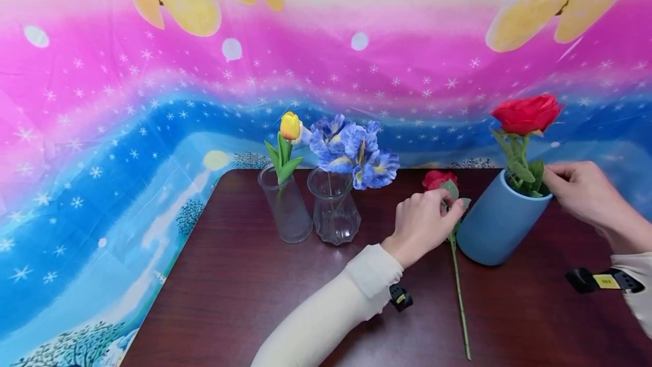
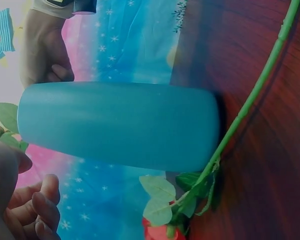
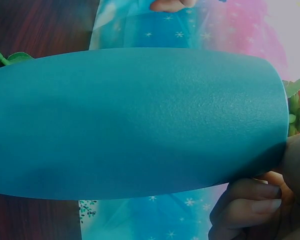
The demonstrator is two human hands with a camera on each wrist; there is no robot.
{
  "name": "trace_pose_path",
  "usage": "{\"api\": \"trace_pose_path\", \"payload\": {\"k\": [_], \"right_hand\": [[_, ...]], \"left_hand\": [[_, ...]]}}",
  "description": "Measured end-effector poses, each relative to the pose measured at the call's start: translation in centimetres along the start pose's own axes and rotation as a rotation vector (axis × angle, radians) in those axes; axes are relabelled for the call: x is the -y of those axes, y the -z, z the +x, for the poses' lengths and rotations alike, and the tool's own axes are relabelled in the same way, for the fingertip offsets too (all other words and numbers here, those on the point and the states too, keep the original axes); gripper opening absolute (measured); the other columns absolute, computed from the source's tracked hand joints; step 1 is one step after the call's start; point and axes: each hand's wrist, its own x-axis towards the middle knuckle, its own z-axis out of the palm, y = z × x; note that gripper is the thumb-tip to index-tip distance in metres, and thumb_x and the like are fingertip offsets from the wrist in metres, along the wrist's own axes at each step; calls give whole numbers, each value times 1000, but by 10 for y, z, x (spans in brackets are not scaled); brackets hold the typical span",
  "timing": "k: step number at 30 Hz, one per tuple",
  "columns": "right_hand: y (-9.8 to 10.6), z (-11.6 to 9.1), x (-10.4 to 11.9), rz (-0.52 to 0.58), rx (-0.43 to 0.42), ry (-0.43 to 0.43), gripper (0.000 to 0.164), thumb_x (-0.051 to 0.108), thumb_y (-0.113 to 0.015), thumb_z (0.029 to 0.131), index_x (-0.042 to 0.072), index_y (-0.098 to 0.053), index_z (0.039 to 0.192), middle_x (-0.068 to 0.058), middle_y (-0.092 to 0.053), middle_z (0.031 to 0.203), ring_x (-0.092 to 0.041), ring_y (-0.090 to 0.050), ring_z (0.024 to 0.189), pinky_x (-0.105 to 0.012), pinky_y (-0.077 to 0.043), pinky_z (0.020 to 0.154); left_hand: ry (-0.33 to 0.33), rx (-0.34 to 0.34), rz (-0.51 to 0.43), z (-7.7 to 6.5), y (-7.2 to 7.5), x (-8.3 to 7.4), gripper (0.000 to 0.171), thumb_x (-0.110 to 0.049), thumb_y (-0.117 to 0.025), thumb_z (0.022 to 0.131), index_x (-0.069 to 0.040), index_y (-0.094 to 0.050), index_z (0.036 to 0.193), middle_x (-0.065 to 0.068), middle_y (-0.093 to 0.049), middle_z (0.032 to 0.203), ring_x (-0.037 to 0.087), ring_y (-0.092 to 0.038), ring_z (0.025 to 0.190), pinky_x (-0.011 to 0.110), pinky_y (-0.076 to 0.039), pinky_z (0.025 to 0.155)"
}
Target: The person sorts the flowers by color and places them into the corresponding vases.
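Note:
A blue vase (image 1: 501, 220) stands on the table with a red rose (image 1: 527, 115) upright in it. At the vase's right rim my right hand (image 1: 578, 191) grips the edge between thumb and fingers; in the right wrist view its fingers (image 3: 250, 205) lie against the vase near the mouth. My left hand (image 1: 420, 222) hovers left of the vase, fingers loosely bent and holding nothing, thumb apart from them in the left wrist view. Below it a second red rose (image 1: 439, 180) lies on the table, its green stem (image 2: 250, 100) running toward the front.
Left of my left hand stand a clear glass vase (image 1: 336, 220) with blue irises (image 1: 356, 149) and a slim glass vase (image 1: 287, 214) with a yellow tulip (image 1: 290, 126). The dark wooden table (image 1: 229, 299) ends at a printed backdrop cloth (image 1: 127, 157).

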Motion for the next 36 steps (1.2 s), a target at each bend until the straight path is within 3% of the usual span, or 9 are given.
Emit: {"api": "trace_pose_path", "payload": {"k": [8, 17, 26, 31, 36], "right_hand": [[-1, -1, -1, 17, 1, 9, 48, 22, -38, 106, 6, -35, 62, 9, -31, 50, -12, -29, 41, -36, -24, 43], [0, -1, 0, 51, 7, 7, 48, 23, -40, 107, 5, -37, 62, 10, -33, 49, -13, -31, 40, -36, -25, 42], [0, 0, 0, 47, 8, -10, 49, 25, -39, 107, 6, -44, 62, 10, -33, 48, -13, -32, 40, -36, -26, 42], [0, -1, 0, 46, 16, -13, 49, 25, -38, 107, 5, -36, 62, 10, -32, 49, -13, -30, 40, -37, -25, 42], [1, 0, 0, 46, 21, -21, 49, 26, -38, 108, 8, -50, 64, 8, -34, 49, -13, -32, 41, -36, -27, 42]], "left_hand": [[39, 20, -35, -9, -10, 8, 27, -45, -52, 102, -29, -70, 89, -14, -47, 52, -1, -43, 46, 18, -34, 46], [87, 49, -34, -19, -26, 15, 27, -44, -55, 101, -31, -68, 82, -18, -48, 52, -4, -44, 49, 17, -34, 50], [176, 71, -78, -27, -40, 23, 26, -45, -57, 99, -32, -68, 79, -18, -47, 49, -2, -45, 49, 19, -35, 54], [207, 95, -84, -32, -47, 24, 28, -44, -60, 97, -33, -65, 72, -19, -48, 51, -2, -46, 51, 20, -35, 54], [249, 117, -88, -35, -52, 23, 29, -44, -62, 96, -33, -66, 70, -20, -52, 56, -1, -49, 55, 22, -37, 55]]}}
